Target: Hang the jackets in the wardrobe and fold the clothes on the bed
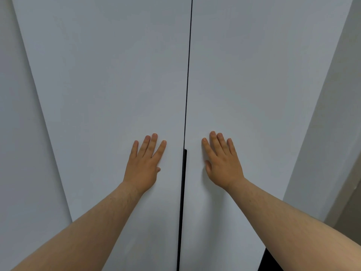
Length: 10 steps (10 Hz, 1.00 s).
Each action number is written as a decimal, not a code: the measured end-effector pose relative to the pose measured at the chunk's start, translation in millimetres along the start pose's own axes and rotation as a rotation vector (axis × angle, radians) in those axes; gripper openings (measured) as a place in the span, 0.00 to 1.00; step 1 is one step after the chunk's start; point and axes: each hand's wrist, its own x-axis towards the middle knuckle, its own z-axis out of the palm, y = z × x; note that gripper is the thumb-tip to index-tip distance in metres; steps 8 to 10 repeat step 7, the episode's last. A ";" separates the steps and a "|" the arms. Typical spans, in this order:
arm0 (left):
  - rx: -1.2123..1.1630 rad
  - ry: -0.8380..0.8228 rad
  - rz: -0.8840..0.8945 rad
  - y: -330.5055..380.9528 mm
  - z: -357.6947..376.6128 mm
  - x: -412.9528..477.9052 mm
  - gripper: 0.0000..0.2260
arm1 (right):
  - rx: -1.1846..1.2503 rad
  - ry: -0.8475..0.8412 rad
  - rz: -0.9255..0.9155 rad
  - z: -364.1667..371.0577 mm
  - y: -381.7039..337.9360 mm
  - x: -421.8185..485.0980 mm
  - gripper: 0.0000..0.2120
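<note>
Two flat white wardrobe doors: smooth, matt, laminate-like skin, no grain or texture showing, only a faint soft sheen. Thin black handle strip on the meeting edge: smooth and dark; metal or plastic, cannot tell. Off-white side wall at right: matt, even, painted look.

Surroundings: plain surfaces, one dark patch.
A pale grey panel filled the 9 o'clock side. A white wall stood at 3 o'clock, with a beige strip beside it at 4 o'clock. A dark patch at 5 o'clock could not be identified.
</note>
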 end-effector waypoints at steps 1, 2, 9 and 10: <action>-0.017 -0.002 0.006 0.6 -0.5 -0.3 0.43 | -0.008 -0.012 0.007 1.7 -0.2 0.4 0.36; -0.025 -0.005 0.011 -0.6 -0.6 0.0 0.43 | 0.000 -0.014 0.021 2.7 -1.0 0.4 0.36; -0.278 -0.073 -0.043 1.0 -36.2 -2.2 0.32 | 0.210 -0.187 0.140 -26.1 -12.4 2.1 0.25; -0.278 -0.073 -0.043 1.0 -36.2 -2.2 0.32 | 0.210 -0.187 0.140 -26.1 -12.4 2.1 0.25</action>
